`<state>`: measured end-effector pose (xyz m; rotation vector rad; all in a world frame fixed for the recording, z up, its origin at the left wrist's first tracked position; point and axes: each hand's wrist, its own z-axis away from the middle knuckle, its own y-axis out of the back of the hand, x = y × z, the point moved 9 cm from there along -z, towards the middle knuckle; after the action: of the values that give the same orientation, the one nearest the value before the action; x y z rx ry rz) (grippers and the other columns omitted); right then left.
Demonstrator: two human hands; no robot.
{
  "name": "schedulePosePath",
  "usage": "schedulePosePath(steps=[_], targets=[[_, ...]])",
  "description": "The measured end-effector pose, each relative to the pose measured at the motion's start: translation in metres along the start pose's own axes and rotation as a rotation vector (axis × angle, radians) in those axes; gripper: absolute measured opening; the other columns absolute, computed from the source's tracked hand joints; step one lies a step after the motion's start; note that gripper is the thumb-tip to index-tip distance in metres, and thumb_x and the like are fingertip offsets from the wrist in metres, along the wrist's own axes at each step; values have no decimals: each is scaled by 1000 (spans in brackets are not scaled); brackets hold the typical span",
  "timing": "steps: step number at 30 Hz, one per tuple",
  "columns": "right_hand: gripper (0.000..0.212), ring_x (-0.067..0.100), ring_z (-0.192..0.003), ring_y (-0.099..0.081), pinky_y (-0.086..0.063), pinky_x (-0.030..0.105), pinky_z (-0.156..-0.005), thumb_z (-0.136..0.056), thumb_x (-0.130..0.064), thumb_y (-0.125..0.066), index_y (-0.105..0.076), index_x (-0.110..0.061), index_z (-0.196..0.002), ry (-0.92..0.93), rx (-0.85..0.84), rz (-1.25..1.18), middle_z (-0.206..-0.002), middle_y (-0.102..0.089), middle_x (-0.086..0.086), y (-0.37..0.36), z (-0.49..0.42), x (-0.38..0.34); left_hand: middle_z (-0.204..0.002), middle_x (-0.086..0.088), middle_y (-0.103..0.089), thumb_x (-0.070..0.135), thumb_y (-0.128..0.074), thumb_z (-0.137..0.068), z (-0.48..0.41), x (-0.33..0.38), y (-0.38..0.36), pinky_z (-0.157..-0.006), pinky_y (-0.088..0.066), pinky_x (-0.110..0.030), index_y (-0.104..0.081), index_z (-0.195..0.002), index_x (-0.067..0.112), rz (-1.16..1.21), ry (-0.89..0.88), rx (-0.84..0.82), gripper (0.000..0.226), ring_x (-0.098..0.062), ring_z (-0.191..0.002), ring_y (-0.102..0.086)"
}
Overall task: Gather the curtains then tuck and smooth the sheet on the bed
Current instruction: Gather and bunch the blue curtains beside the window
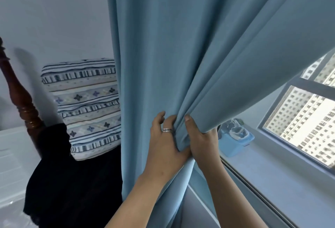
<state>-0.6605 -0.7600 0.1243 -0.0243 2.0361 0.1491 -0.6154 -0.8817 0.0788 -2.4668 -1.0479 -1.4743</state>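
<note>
Curtain [163, 46] folds gathered near 6 o'clock, pinched by left grip [166, 137] and right grip [201, 137], both curled onto cloth. Cushion [85, 108] at 9 o'clock, tub [235, 139] at 4 o'clock.

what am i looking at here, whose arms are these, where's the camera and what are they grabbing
There is no machine here, just a person with a wide-angle camera on their head, looking forward and down, so the arms coming up from the bottom edge are their own. This is the only view. The left hand, which wears a ring, and the right hand both grip a bunched fold of the blue curtain, pulling it aside from the window. A blue plastic container stands on the sill. To the left are a patterned cushion, a wooden post and a dark cloth.
</note>
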Motion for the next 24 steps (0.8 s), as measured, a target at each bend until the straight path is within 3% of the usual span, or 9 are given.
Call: schedulePosePath(steps=[2,5,8,10,13,16,20,24], targets=[[39,-18,-95,-62,-45,-1,-73,-89,-28,-70,-63,-66,-95,9,-59,-45,-100,-67,-37,-16,-8,3,-154,24,-13,57,-77,-60,-11,-9,8,-110,-46,-39,-25,-140,52,25,14,24,95,-7,-144,-34],[25,-1,-102,-69,-55,13,-79,-89,-32,-70,-69,-45,-110,-33,-100,-142,-108,-74,-15,-41,-20,20,-153,23,-21,51,-80,-62,-29,-26,19,-114,-41,-40,-13,-150,49,49,33,62,111,-5,-145,-31],[56,8,-119,-63,-55,29,-96,-79,-49,-73,-60,-28,-130,-70,-101,-139,-131,-62,1,-69,-34,38,-150,29,-32,46,-87,-62,-47,-54,24,-110,-46,-37,-2,-144,65,149,117,7,120,1,-139,-41],[67,6,-120,-61,-54,24,-96,-74,-53,-76,-59,-25,-132,-51,-100,-107,-136,-56,3,-88,-50,42,-147,27,-43,47,-89,-61,-61,-72,27,-105,-51,-34,-7,-144,67,171,166,-28,118,2,-131,-51],[73,11,-119,-62,-56,31,-96,-71,-51,-79,-57,-21,-133,-60,-163,-143,-136,-55,6,-120,-75,53,-145,21,-48,50,-89,-60,-86,-94,41,-104,-51,-36,-18,-153,46,80,158,29,116,-3,-131,-52],[74,13,-119,-63,-56,33,-97,-72,-47,-82,-55,-20,-135,-63,-259,-232,-134,-58,8,-155,-103,60,-142,18,-49,48,-90,-62,-117,-113,54,-103,-52,-35,-26,-152,39,36,143,70,111,-5,-131,-52],[69,14,-117,-65,-55,35,-99,-75,-37,-84,-56,-16,-134,-51,-309,-323,-126,-66,3,-193,-141,68,-144,17,-37,56,-85,-61,-156,-133,75,-107,-49,-36,-27,-151,34,-131,104,182,110,-4,-134,-44],[51,8,-110,-69,-56,20,-90,-81,-28,-84,-63,-20,-127,-38,-362,-391,-116,-72,-6,-229,-178,81,-153,13,-22,65,-78,-60,-192,-151,89,-116,-38,-38,-20,-153,31,-283,72,290,115,-8,-144,-30]])
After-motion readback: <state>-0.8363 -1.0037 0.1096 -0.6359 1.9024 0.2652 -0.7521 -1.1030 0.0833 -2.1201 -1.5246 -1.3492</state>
